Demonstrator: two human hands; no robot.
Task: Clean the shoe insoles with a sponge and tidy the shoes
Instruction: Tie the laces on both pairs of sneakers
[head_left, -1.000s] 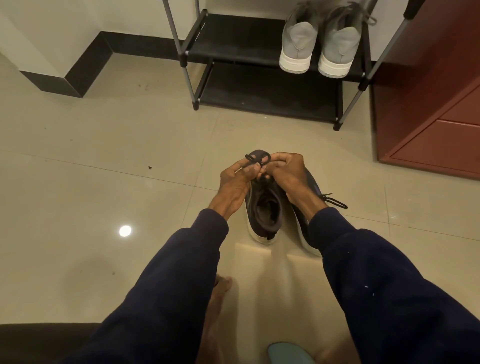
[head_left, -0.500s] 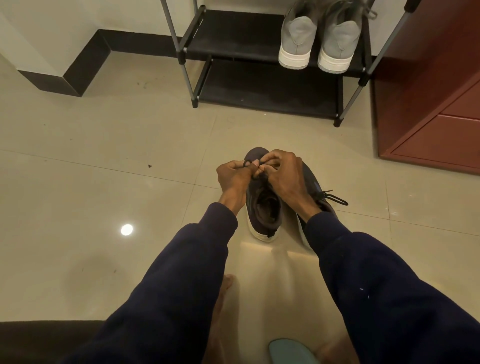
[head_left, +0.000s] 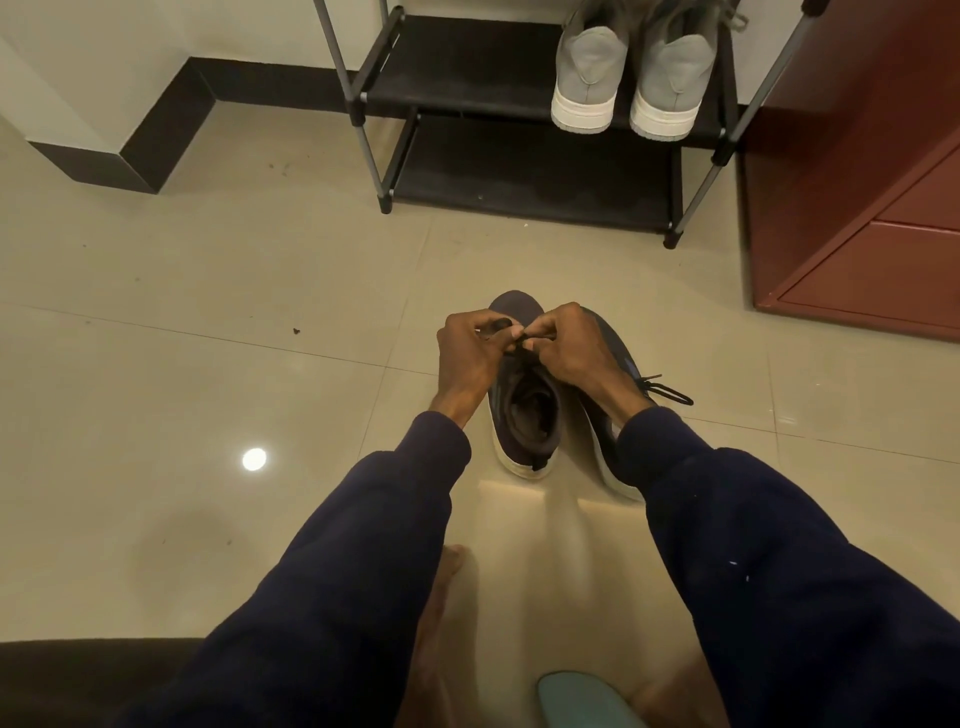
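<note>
Left hand (head_left: 470, 348) and right hand (head_left: 569, 345) pinching thin dark lace (head_left: 519, 347), suede-like dark shoe (head_left: 524, 410), glossy tiles (head_left: 208, 312)

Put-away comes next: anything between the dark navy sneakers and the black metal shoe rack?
Nothing visible: only beige tile floor between the dark navy sneakers and black metal shoe rack; grey high-top sneakers occupy its upper shelf.

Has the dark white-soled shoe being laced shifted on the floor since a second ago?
No. The dark white-soled shoe lies at the same spot and angle relative to the left front foot of the black metal shoe rack.
</note>
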